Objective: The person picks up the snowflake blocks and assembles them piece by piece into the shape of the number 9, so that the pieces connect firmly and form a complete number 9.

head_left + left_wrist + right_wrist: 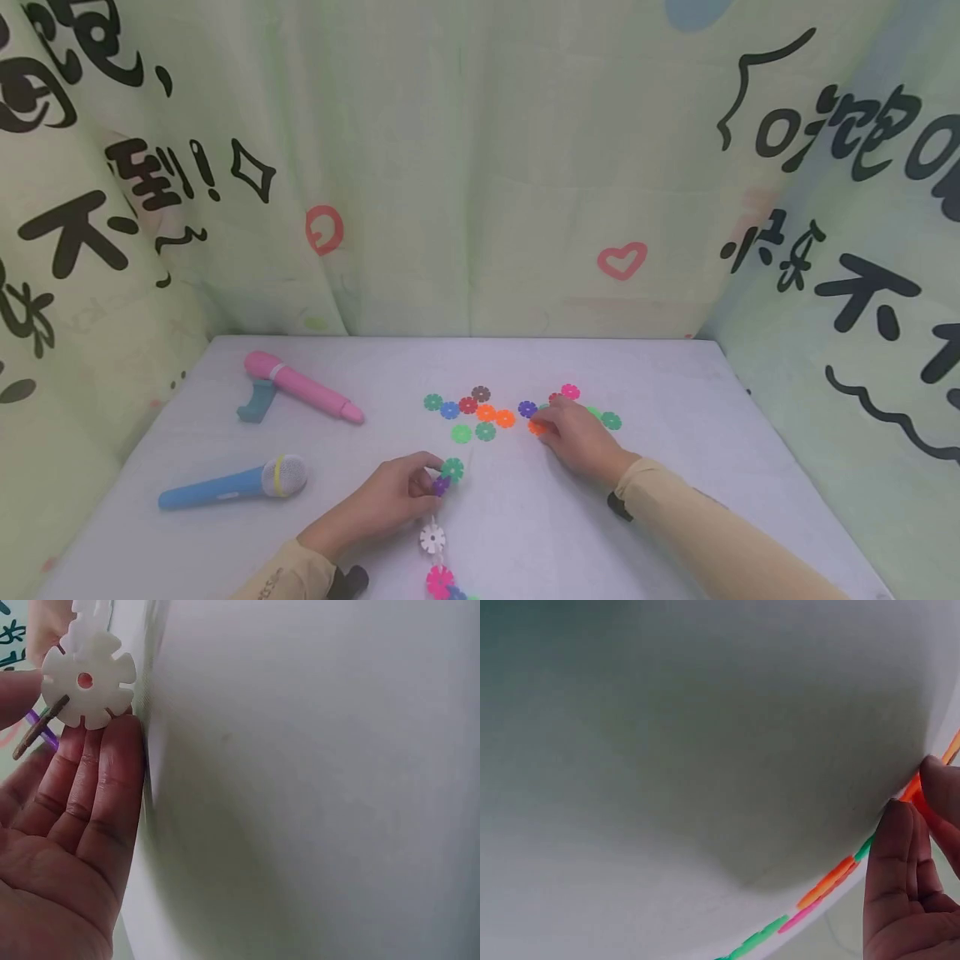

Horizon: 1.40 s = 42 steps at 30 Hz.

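Note:
My left hand (382, 504) holds a chain of notched plastic discs by its upper end, near a green disc (452, 470) and a purple disc (441, 485). Below them hang a white disc (432, 539) and a pink disc (440, 581); the chain's lower end runs out of the head view. In the left wrist view, a white disc (112, 679) covers part of the fingers. Over the loose discs at the right, my right hand (581, 442) pinches an orange disc (913, 787) at the tabletop between thumb and fingers. It hides part of that group.
Several loose discs, among them a blue disc (449, 410) and a brown disc (481, 393), lie mid-table. To the left are a pink toy microphone (307, 390), a teal curved piece (257, 402) and a blue toy microphone (217, 492). Printed curtains (480, 167) surround the white table (652, 367).

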Motion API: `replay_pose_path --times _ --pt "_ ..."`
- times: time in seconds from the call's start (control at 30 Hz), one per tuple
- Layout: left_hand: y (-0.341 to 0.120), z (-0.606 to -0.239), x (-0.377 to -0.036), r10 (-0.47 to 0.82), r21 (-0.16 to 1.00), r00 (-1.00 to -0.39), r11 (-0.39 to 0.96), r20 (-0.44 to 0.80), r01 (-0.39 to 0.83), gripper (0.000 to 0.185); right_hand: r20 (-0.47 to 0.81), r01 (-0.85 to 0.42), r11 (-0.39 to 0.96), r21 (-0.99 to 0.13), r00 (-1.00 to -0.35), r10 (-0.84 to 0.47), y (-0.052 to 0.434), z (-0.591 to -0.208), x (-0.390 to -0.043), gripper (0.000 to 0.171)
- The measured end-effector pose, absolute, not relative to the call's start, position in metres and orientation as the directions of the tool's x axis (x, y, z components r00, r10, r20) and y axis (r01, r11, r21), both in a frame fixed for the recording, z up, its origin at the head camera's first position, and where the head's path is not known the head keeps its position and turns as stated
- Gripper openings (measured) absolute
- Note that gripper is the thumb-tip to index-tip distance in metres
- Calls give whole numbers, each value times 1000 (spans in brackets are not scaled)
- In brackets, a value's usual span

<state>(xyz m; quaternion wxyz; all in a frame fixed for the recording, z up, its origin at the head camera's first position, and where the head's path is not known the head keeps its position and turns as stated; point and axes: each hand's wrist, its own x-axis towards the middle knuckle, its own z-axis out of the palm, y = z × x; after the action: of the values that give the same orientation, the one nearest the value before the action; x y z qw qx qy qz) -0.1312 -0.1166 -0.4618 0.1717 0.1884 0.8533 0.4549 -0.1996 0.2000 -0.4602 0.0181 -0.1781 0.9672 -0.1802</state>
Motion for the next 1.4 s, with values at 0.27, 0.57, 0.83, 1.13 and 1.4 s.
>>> replay_pose_path --times 0.27,0.57,0.83,1.13,1.4 --pt "-116 -461 -130 452 845 -877 523 -165 110 38 -10 -329 868 -371 -934 -358 204 -457 -204 27" --pt "-116 -461 -130 450 862 -881 494 -144 111 34 -78 -268 861 -432 -940 -331 207 -455 -205 24" --pt "-117 -460 -131 474 890 -876 431 -85 146 40 -99 -229 746 -626 -925 -367 201 -459 -192 25" --pt "-116 -458 -132 454 879 -887 452 -82 150 35 -65 -231 509 -829 -865 -498 172 -454 -172 28" --pt "-113 -459 -132 437 875 -893 469 -109 123 33 -72 -180 407 -896 -845 -531 151 -448 -159 29"
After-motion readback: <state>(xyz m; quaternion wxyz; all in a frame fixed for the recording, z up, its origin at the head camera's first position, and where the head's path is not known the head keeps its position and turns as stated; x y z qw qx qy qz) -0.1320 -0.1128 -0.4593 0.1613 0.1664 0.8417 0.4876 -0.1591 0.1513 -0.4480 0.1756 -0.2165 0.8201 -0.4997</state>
